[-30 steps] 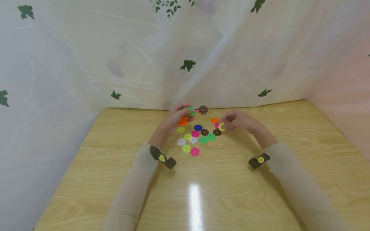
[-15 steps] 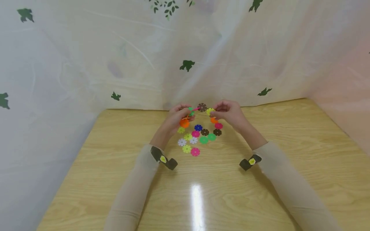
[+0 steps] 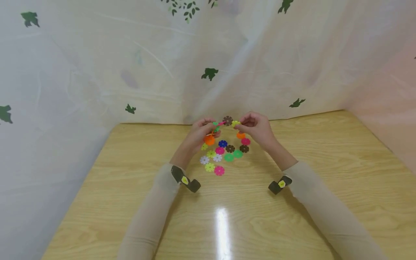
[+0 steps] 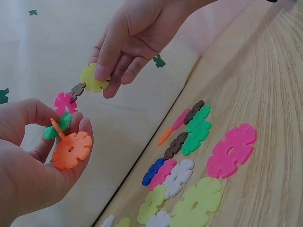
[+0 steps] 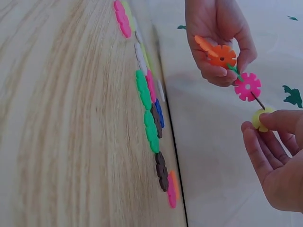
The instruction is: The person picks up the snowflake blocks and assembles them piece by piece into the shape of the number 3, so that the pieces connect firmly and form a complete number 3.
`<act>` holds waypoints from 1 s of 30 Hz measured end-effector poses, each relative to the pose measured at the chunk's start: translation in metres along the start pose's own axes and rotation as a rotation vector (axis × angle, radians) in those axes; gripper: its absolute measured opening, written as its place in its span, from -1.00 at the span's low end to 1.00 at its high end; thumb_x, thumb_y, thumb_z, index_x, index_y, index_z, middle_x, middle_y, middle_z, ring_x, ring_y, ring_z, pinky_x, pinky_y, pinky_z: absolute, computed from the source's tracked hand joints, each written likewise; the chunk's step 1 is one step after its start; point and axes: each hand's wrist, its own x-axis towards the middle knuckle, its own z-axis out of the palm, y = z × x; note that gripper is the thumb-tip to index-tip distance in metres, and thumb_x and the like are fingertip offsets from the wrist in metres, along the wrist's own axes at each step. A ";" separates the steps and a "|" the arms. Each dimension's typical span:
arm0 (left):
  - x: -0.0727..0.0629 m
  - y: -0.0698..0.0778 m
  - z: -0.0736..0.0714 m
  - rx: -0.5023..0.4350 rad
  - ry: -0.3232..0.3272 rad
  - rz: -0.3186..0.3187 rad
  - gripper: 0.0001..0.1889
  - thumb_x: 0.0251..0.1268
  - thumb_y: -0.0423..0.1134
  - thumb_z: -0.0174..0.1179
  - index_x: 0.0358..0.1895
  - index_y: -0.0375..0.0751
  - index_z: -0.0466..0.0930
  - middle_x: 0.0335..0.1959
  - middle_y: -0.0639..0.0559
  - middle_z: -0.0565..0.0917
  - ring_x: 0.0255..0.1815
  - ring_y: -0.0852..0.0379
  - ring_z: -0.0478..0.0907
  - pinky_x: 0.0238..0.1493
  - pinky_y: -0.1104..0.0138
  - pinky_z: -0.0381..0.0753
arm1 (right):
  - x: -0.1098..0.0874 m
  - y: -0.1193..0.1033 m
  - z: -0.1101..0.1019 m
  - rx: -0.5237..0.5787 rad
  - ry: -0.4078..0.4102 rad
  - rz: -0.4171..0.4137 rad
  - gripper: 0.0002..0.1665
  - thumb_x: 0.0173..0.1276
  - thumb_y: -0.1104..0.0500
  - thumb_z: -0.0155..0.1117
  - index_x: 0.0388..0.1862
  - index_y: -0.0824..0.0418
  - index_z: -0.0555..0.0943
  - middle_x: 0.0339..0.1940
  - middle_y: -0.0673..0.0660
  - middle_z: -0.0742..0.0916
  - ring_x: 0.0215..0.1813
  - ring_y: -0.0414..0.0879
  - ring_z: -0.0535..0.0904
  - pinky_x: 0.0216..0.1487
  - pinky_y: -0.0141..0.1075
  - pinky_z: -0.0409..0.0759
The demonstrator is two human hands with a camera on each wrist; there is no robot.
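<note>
My left hand (image 3: 196, 136) holds a chain of flower-shaped snowflake discs by the green disc (image 4: 49, 133). Two interlocked orange discs (image 4: 78, 151) sit at the chain's near end, by the palm. From the green one the chain runs on through a pink disc (image 5: 247, 87) to a brown disc (image 3: 228, 120) at the far end. Between thumb and fingers my right hand (image 3: 259, 129) pinches a yellow disc (image 4: 94, 78), its edge meeting the brown disc's edge. Both hands are raised above the back of the table.
Loose discs lie flat on the wooden table (image 3: 162, 216) in front of the hands, among them a blue disc (image 3: 222, 143), a pink disc (image 3: 219, 170) and a green disc (image 3: 238, 154). A pale curtain (image 3: 156, 72) hangs right behind the table's back edge.
My right hand has lifted the yellow disc from beside the loose pile and brought it up and left to the brown disc. The left hand has shifted only slightly with the chain.
</note>
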 end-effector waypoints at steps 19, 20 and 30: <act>-0.001 -0.006 0.005 0.058 -0.029 -0.024 -0.63 0.57 -0.27 -0.01 0.32 -0.27 0.49 -0.01 -0.06 0.51 -0.30 0.17 0.48 -0.23 0.48 0.62 | -0.002 -0.002 0.000 -0.118 -0.027 -0.025 -0.79 0.33 0.34 0.43 -0.14 0.44 0.61 -0.27 0.13 0.72 -0.22 -0.05 0.71 -0.19 -0.37 0.73; -0.001 -0.006 0.005 0.064 -0.029 -0.025 -0.63 0.57 -0.25 0.00 0.32 -0.24 0.51 0.01 -0.05 0.51 -0.30 0.18 0.47 -0.24 0.49 0.61 | -0.002 -0.002 0.000 -0.118 -0.028 -0.024 -0.79 0.33 0.34 0.43 -0.15 0.44 0.61 -0.27 0.13 0.72 -0.22 -0.05 0.71 -0.19 -0.38 0.73; -0.003 -0.005 0.010 0.051 -0.088 -0.031 -0.60 0.59 -0.19 0.09 0.37 -0.23 0.50 -0.03 0.07 0.56 -0.28 0.18 0.45 -0.18 0.42 0.53 | -0.002 -0.002 0.003 -0.101 -0.056 -0.018 -0.79 0.34 0.32 0.42 -0.16 0.43 0.62 -0.27 0.11 0.72 -0.21 0.03 0.71 -0.17 -0.32 0.75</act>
